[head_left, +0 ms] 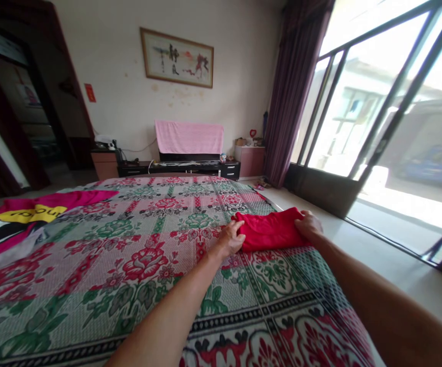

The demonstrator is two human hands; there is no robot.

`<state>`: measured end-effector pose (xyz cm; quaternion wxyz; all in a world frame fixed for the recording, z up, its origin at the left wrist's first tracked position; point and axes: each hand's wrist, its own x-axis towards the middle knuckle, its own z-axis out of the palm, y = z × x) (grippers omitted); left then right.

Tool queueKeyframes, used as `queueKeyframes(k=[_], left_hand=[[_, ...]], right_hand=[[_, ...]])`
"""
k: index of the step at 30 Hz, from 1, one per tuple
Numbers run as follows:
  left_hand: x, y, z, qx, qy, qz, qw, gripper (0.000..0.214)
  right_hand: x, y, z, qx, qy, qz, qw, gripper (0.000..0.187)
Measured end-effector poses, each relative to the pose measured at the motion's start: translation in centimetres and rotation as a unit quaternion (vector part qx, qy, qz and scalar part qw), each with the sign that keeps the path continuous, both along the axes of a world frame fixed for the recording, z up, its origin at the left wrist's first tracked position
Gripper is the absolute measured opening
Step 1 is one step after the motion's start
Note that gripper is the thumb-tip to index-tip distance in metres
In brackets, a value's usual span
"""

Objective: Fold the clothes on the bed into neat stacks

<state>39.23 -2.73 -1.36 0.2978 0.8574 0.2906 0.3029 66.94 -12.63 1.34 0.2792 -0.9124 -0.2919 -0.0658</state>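
Observation:
A red folded cloth (272, 232), perhaps a garment, lies as a flat rectangle near the right edge of the bed. My left hand (231, 238) grips its left end, thumb and fingers closed on the fabric. At the opposite end, my right hand (309, 225) is closed around the corner, with part of its fingers hidden by the hand itself. Beneath the cloth spreads a floral bedspread (144, 262) in red, green and white.
A pink printed garment (33, 216) is spread on the bed's left side. Beyond the bed stands a low black cabinet (134, 169), with a pink towel (189, 136) draped above it. Glass sliding doors (389, 112) and a purple curtain (293, 97) are on the right.

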Motion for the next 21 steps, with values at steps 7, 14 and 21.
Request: queueKeyframes(k=[7, 14, 21], left_hand=[[-3.2, 1.2, -0.9, 0.089, 0.042, 0.024, 0.995, 0.041], [-12.2, 1.9, -1.1, 0.151, 0.074, 0.016, 0.986, 0.033], [-23.4, 1.9, -1.0, 0.145, 0.114, 0.075, 0.980, 0.033]], right_hand=[[-6.4, 1.9, -0.6, 0.077, -0.136, 0.142, 0.977, 0.040], [-14.6, 4.6, -1.6, 0.042, -0.132, 0.296, 0.945, 0.029], [-20.3, 5.9, -1.4, 0.063, -0.135, 0.331, 0.932, 0.029]])
